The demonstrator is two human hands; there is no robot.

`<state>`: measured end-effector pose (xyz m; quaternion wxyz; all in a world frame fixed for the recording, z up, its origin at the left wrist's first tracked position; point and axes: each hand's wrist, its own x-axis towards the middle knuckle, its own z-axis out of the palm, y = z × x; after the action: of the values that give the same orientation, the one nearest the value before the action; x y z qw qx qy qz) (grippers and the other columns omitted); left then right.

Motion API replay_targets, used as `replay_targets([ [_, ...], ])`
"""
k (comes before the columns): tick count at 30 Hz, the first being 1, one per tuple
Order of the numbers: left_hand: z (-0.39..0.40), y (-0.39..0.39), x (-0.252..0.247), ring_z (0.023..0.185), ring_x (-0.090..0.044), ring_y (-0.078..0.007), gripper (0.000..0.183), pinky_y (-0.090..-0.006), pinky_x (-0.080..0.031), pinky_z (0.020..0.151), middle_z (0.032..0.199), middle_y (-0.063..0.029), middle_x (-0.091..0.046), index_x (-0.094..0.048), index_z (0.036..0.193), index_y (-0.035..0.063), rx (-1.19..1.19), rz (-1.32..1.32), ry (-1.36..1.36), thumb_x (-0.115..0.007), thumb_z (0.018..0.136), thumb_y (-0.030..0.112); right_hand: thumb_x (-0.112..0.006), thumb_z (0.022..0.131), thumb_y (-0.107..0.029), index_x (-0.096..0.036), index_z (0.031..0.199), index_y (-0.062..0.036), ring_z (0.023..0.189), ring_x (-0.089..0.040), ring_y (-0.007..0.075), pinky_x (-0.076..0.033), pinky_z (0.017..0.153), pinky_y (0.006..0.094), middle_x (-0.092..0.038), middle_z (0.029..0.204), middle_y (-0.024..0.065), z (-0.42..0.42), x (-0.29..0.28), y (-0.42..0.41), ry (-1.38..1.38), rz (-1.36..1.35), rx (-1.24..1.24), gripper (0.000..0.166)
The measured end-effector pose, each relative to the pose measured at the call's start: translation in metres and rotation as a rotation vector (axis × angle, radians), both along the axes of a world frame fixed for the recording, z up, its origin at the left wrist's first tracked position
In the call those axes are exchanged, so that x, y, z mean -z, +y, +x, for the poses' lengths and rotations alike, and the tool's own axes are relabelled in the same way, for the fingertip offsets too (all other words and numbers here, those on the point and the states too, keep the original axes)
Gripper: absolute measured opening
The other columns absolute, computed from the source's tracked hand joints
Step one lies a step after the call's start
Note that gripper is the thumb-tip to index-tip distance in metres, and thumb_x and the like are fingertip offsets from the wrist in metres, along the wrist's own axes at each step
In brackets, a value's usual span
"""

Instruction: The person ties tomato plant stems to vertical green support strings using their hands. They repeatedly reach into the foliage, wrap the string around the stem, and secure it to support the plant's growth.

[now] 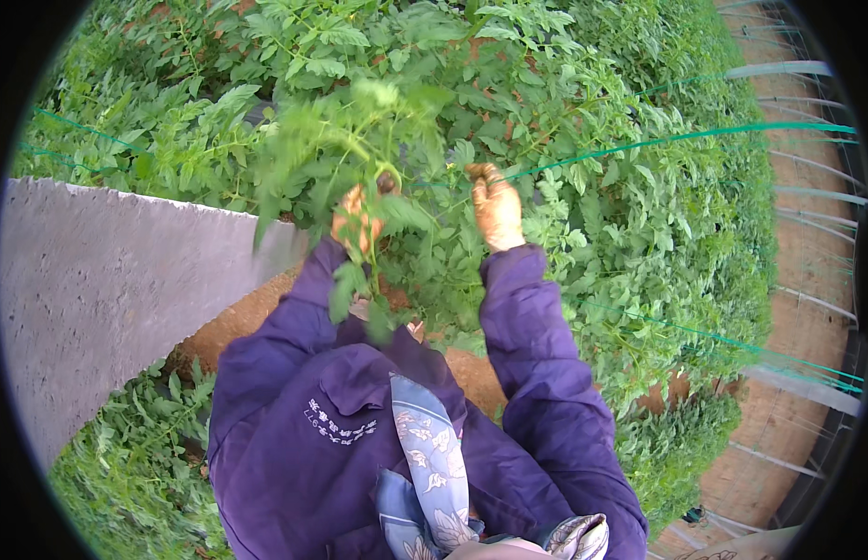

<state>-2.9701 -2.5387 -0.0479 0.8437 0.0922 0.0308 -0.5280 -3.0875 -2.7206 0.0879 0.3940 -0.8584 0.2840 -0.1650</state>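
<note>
My left hand (359, 215), stained brown, is closed around a leafy tomato plant stem (367, 155); the leafy top above it is blurred, and leaves hide part of the fingers. To its right, my right hand (497, 203) has its fingers pinched on a thin green twine (581, 157), which runs off to the upper right. A fainter stretch of the twine spans the gap between both hands. A small dark round thing lies beside my left fingers; what it is I cannot tell.
A rough concrete post or slab (140, 266) stands close at my left. Dense tomato plants (651, 231) surround the hands. More green strings (714, 337) cross at the right, with brown ground and pale greenhouse ribs (805, 297) beyond. Bare soil (476, 378) shows near my body.
</note>
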Motion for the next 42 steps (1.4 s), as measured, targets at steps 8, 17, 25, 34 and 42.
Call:
replay_targets([
  [8,0.073,-0.049,0.017,0.099,-0.050,-0.0174,0.037,-0.0287,-0.040,0.086,0.111,-0.0116,-0.052,-0.046,0.118,0.0022,0.293,0.298,-1.497,-0.048,0.084,0.018,-0.052,0.077,-0.020,-0.063,0.086,-0.0075,0.076,-0.058,0.0268,-0.044,0.074,0.0325,-0.060,0.075,0.0136,0.041,0.032,0.042,0.349,0.220,-0.448,0.018],
  [17,0.019,-0.063,0.082,0.100,-0.050,-0.0266,0.036,-0.0390,-0.039,0.091,0.111,-0.0161,-0.051,-0.043,0.114,0.0001,0.085,-0.116,-0.226,-0.043,0.088,0.024,-0.039,0.086,-0.018,-0.031,0.129,-0.0123,0.123,-0.029,0.0247,-0.021,0.103,0.0381,-0.034,0.132,0.0079,-0.024,-0.005,0.032,-1.049,1.223,0.614,0.044],
  [25,-0.020,-0.070,0.063,0.092,-0.045,-0.0193,0.030,-0.0341,-0.040,0.080,0.110,-0.0098,-0.047,-0.042,0.114,0.0031,-0.280,0.286,-0.445,-0.043,0.087,0.015,-0.056,0.082,-0.022,-0.001,0.138,-0.0222,0.107,-0.049,0.0222,-0.030,0.096,0.0354,-0.046,0.123,0.0130,-0.036,-0.016,0.092,-0.536,0.837,0.108,0.079],
  [34,-0.040,0.002,0.001,0.120,-0.035,-0.0224,0.042,-0.0340,-0.026,0.100,0.129,-0.0092,-0.039,-0.036,0.127,0.0045,-0.281,0.595,-0.516,-0.040,0.085,0.010,-0.043,0.085,-0.004,-0.025,0.133,-0.0044,0.101,-0.052,0.0196,-0.036,0.091,0.0295,-0.054,0.113,0.0137,-0.153,-0.035,0.105,-0.072,0.737,-0.059,0.051],
  [42,-0.077,-0.067,-0.097,0.125,-0.028,-0.0232,0.065,-0.0366,-0.023,0.102,0.138,-0.0112,-0.024,-0.022,0.135,0.0062,-0.383,0.437,-0.747,-0.053,0.080,0.022,-0.048,0.087,-0.010,-0.047,0.115,0.0022,0.103,-0.051,0.0196,-0.033,0.094,0.0324,-0.059,0.104,0.0130,-0.274,-0.007,0.106,-0.165,0.987,0.360,0.031],
])
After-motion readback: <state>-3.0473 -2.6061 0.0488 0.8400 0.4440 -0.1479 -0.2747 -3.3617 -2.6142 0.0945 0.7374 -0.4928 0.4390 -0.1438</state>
